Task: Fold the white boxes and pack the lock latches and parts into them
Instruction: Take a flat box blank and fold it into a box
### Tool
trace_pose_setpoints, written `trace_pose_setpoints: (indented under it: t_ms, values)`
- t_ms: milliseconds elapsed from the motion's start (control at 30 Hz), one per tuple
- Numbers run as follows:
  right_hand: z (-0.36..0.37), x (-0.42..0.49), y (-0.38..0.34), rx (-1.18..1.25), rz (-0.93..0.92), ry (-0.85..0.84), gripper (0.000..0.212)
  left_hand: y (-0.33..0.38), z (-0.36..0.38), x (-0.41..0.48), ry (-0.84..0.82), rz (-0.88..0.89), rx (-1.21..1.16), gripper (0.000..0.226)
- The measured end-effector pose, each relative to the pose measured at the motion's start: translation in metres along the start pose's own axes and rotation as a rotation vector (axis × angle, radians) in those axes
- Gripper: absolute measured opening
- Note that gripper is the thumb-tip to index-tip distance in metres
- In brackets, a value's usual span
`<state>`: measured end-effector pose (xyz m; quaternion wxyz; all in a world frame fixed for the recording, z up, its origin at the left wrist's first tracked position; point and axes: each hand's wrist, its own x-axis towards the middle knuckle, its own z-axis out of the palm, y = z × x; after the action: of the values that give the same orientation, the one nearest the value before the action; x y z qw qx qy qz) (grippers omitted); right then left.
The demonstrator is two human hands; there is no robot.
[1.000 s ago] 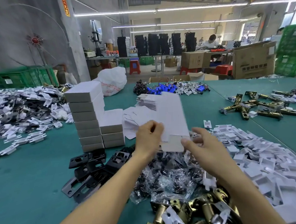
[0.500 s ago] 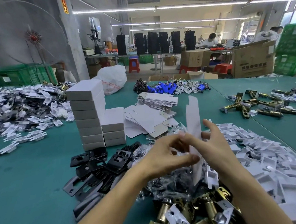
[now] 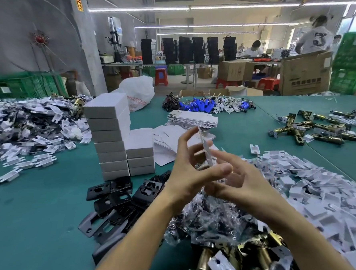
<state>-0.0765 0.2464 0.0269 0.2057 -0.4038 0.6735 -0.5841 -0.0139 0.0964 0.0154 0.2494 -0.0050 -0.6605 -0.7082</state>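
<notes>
- Now the flat box blank (image 3: 209,157) stands edge-on between the two hands, raised above the bench (image 3: 31,206), so only its thin white edge shows.
- The left grip (image 3: 187,171) looks clamped on the blank: its thumb lies across the blank's lower end and its spread fingers reach up along the left face.
- The right grip (image 3: 247,185) has loosely curled fingers, with the index tip at the blank's right face. I cannot tell whether it pinches the card or only touches it.
- Judging by the task, the step in hand is popping this blank open into a sleeve and tucking its flaps.
- To do it well, press the two long edges toward each other so the panels spring apart. Pinching the faces would only keep them flat.
- Let the left grip steady one end while the right grip folds the end flaps along their creases, small flaps first and then the tuck flap.
- Keep the card clear of the bagged parts (image 3: 209,220) directly under the grips, as a snag there could bend a corner.
- Filling is within reach: brass latches (image 3: 205,262) lie nearer than the grips, black plates (image 3: 118,199) down to the left of them, and white plastic inserts (image 3: 301,190) out to the right.
- The stack of folded boxes (image 3: 110,134) stands beyond and left of the grips, and the pile of flat blanks (image 3: 193,121) lies just beyond them.
</notes>
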Motion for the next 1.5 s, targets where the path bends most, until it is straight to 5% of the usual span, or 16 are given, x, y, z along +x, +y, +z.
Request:
trace_pose_setpoints:
  t_ms: [167,467,533,833,933,1200,1333,1433,1500]
  values:
    - [-0.006,0.002,-0.005,0.164,-0.118,0.097,0.056,0.009,0.002,-0.001,0.25,0.293,0.392,0.113]
    - [0.001,-0.003,-0.026,-0.039,-0.264,0.441,0.008,0.01,0.022,-0.012,0.185,0.466,0.98,0.125]
    - [-0.001,-0.004,-0.025,-0.151,-0.273,0.512,0.012,0.009,0.024,-0.014,0.195,0.479,1.021,0.127]
    - [-0.007,-0.006,-0.025,-0.397,-0.337,0.695,0.011,0.015,0.026,-0.015,0.195,0.591,0.969,0.101]
    - [-0.004,-0.006,-0.03,-0.323,-0.42,0.745,0.033,0.014,0.025,-0.015,0.248,0.633,0.909,0.098]
    - [0.004,-0.007,-0.027,-0.25,-0.634,0.576,0.024,0.011,0.019,-0.011,0.379,0.602,0.65,0.079]
    - [0.001,-0.003,-0.019,-0.341,-0.525,0.421,0.027,0.004,0.019,-0.01,0.389,0.487,0.537,0.058]
    - [0.003,0.0,-0.012,-0.454,-0.344,0.323,0.011,-0.005,0.019,-0.011,0.283,0.426,0.565,0.051]
    - [0.003,0.001,-0.008,-0.494,-0.285,0.298,0.023,-0.007,0.018,-0.011,0.207,0.372,0.576,0.049]
